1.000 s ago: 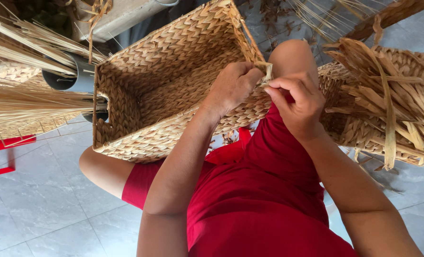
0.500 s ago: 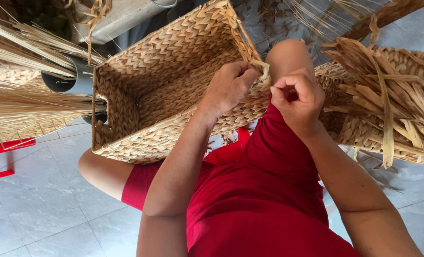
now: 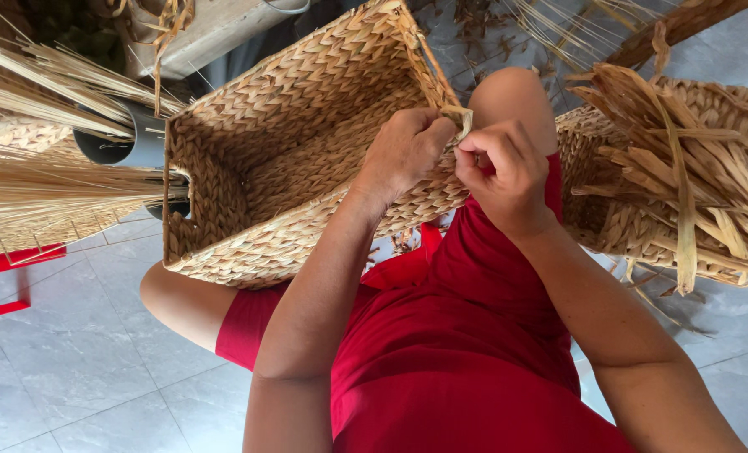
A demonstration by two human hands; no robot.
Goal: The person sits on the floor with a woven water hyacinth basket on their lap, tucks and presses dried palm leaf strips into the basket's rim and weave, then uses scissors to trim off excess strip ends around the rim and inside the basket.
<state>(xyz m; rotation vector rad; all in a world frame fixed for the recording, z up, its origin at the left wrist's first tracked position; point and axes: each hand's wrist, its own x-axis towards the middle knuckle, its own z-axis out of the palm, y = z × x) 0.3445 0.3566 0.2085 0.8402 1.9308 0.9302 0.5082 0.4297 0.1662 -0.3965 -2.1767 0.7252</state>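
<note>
The grey tiled floor (image 3: 72, 369) is lying under everything. A person in red clothes (image 3: 466, 377) is sitting with knees apart. A big woven basket (image 3: 298, 159) is resting on its side across the person's lap, with its open mouth facing the camera. It is made of tan plaited straw and has a box shape.

To the right, a second woven basket (image 3: 634, 226) is lying just beside the right knee. A bunch of flat dried leaf strips (image 3: 693, 159) is hanging over the top of it. On the left, a bundle of thin dry stalks (image 3: 38, 180) is sticking out next to a grey pipe (image 3: 130, 138). A red bar (image 3: 13, 260) is showing at the left edge.

The left hand (image 3: 403, 155) is holding the near corner of the big basket's rim, with its fingers curled shut on the weave. The right hand (image 3: 500, 172) is just beside it, almost touching. Its fingers are pinched together on a thin straw strip (image 3: 460, 116) that is sticking up at that same corner of the rim.
</note>
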